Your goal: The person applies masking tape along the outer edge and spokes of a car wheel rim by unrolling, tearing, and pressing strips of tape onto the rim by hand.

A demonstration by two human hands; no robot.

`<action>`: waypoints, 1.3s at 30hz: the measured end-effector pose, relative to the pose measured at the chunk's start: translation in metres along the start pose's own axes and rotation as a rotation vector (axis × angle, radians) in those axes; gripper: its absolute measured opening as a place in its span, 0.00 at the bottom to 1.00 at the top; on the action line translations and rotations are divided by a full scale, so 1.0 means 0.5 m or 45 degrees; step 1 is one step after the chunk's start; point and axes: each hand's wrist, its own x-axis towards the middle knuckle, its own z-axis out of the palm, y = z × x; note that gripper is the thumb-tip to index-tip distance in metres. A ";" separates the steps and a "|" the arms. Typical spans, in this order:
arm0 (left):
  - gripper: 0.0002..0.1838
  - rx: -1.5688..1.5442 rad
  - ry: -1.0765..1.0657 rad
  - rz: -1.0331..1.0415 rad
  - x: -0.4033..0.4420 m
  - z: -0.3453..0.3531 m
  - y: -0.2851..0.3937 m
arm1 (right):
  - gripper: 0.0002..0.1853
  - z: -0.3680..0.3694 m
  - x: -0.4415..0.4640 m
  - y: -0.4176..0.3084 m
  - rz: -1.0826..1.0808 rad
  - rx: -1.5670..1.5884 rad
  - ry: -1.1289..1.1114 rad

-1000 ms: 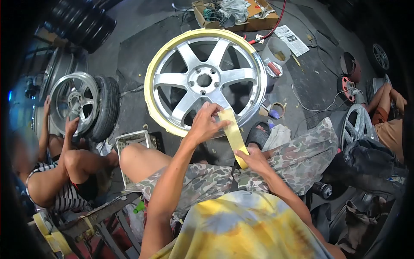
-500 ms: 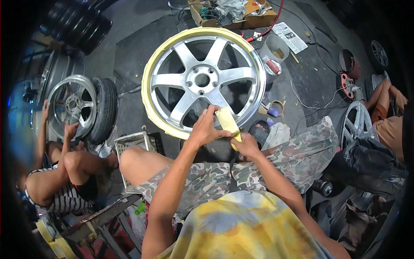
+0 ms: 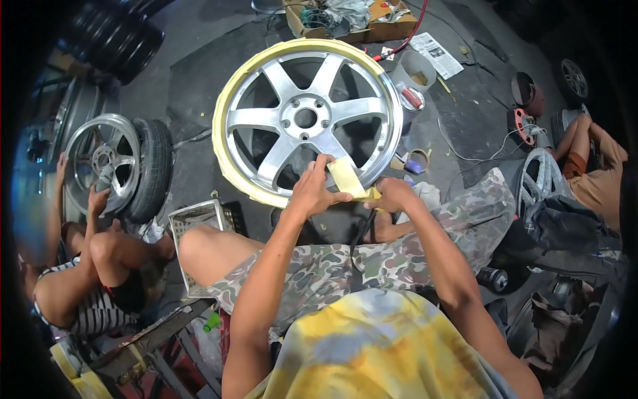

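A silver six-spoke wheel rim [image 3: 269, 118] lies face up before me, with yellow masking tape [image 3: 224, 156] around much of its outer edge. My left hand [image 3: 311, 189] is at the near edge, its index finger and thumb against a wide loose strip of masking tape [image 3: 344, 176]. That strip slants over the rim's lip. Just right of it, my right hand [image 3: 393, 194] is closed around a yellow tape roll [image 3: 373, 193], mostly hidden by the fingers. The bare lip of the rim shows on the right side.
Beyond the rim stand a cardboard box [image 3: 392, 30] and a plastic bucket [image 3: 415, 72]. A white crate [image 3: 193, 216] is by my left knee. People sit at both sides; the left one handles another wheel [image 3: 100, 159]. A red hose [image 3: 419, 30] and cables cross the floor.
My right hand has moved right and slightly up, bringing the tape roll down by the rim's edge. The strip now lies closer over the lip. My left hand stays near the same spot.
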 end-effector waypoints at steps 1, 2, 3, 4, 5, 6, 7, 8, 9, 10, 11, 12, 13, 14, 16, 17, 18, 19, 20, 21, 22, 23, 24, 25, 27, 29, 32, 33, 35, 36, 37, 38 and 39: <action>0.53 0.007 -0.002 0.013 0.003 0.000 -0.004 | 0.31 -0.011 -0.025 -0.027 -0.052 0.022 0.022; 0.53 0.013 -0.003 0.021 0.005 0.005 -0.006 | 0.31 -0.017 -0.041 -0.040 -0.106 0.043 0.039; 0.53 0.010 -0.009 0.023 0.006 0.008 -0.004 | 0.30 0.005 -0.033 -0.024 -0.137 0.123 0.068; 0.53 0.035 -0.018 0.024 0.008 0.005 0.000 | 0.29 0.019 -0.015 0.009 -0.046 -0.004 0.153; 0.52 0.064 -0.027 0.025 0.006 0.000 0.001 | 0.28 0.028 0.003 0.053 0.044 -0.128 0.238; 0.52 0.072 -0.020 0.030 0.007 -0.006 0.003 | 0.24 0.027 0.011 0.103 0.257 -0.272 0.209; 0.52 0.083 -0.015 0.016 0.011 -0.010 0.005 | 0.19 0.021 0.023 0.150 0.465 -0.421 0.181; 0.51 0.085 -0.026 -0.004 0.006 -0.005 0.004 | 0.17 0.032 0.031 0.193 0.490 -0.529 0.112; 0.51 0.071 -0.029 -0.002 0.001 -0.003 0.005 | 0.15 0.028 0.025 0.207 0.522 -0.642 0.042; 0.50 0.079 -0.020 0.016 0.001 -0.004 0.006 | 0.15 0.032 0.028 0.210 0.534 -0.657 0.042; 0.49 0.091 -0.004 0.030 0.001 -0.004 0.010 | 0.18 0.041 0.042 0.204 0.567 -0.607 0.089; 0.49 0.089 0.000 0.025 0.000 0.002 0.008 | 0.22 0.052 0.054 0.195 0.591 -0.546 0.132; 0.49 0.117 0.071 0.098 -0.005 0.008 0.004 | 0.21 0.068 0.071 0.201 0.578 -0.496 0.131; 0.49 0.151 0.139 0.170 -0.010 0.014 -0.002 | 0.21 0.081 0.078 0.204 0.566 -0.483 0.125; 0.33 0.186 0.257 0.246 -0.037 0.002 0.023 | 0.19 0.099 0.081 0.213 0.595 -0.317 0.217; 0.24 0.036 0.331 0.283 -0.041 0.001 0.021 | 0.19 0.102 0.080 0.224 0.594 -0.316 0.208; 0.16 -0.113 0.405 0.317 -0.048 -0.001 0.023 | 0.18 0.106 0.081 0.236 0.617 -0.336 0.193; 0.05 -0.184 0.547 0.357 -0.071 -0.031 0.067 | 0.18 0.110 0.085 0.244 0.638 -0.355 0.179; 0.05 -0.179 0.547 0.347 -0.091 -0.057 0.092 | 0.18 0.113 0.091 0.245 0.655 -0.373 0.168; 0.04 -0.293 0.659 0.348 -0.111 -0.079 0.110 | 0.17 0.092 0.081 0.224 0.635 -0.382 0.125; 0.03 -0.407 0.773 0.347 -0.127 -0.093 0.115 | 0.17 0.085 0.084 0.221 0.626 -0.382 0.120; 0.04 -0.400 0.797 0.308 -0.142 -0.104 0.108 | 0.17 0.080 0.090 0.225 0.648 -0.392 0.136; 0.05 -0.391 0.822 0.267 -0.157 -0.116 0.098 | 0.17 0.078 0.099 0.231 0.669 -0.401 0.150; 0.05 -0.365 0.844 0.221 -0.171 -0.126 0.090 | 0.17 0.082 0.112 0.245 0.698 -0.339 0.198; 0.06 -0.353 0.854 0.102 -0.199 -0.128 0.058 | 0.17 0.088 0.127 0.262 0.758 -0.304 0.236; 0.08 -0.453 0.889 -0.023 -0.214 -0.113 0.023 | 0.17 0.082 0.125 0.251 0.824 -0.274 0.277; 0.09 -0.686 0.838 -0.150 -0.232 -0.080 0.002 | 0.18 0.030 0.070 0.170 0.711 -0.260 0.433; 0.10 -0.739 0.820 -0.177 -0.237 -0.068 -0.007 | 0.19 -0.007 0.035 0.123 0.580 -0.239 0.514; 0.10 -0.757 0.820 -0.216 -0.237 -0.054 -0.005 | 0.20 -0.054 -0.022 0.054 0.323 -0.203 0.713; 0.11 -0.776 0.810 -0.236 -0.238 -0.049 -0.005 | 0.20 -0.069 -0.047 0.028 0.199 -0.188 0.831; 0.13 -0.807 0.795 -0.265 -0.238 -0.045 -0.010 | 0.18 -0.082 -0.073 -0.002 0.042 -0.142 0.923; 0.13 -0.809 0.799 -0.283 -0.237 -0.042 -0.013 | 0.16 -0.089 -0.099 -0.033 -0.114 -0.092 1.012; 0.14 -0.859 0.742 -0.312 -0.235 -0.040 -0.017 | 0.17 -0.090 -0.122 -0.063 -0.237 -0.016 0.967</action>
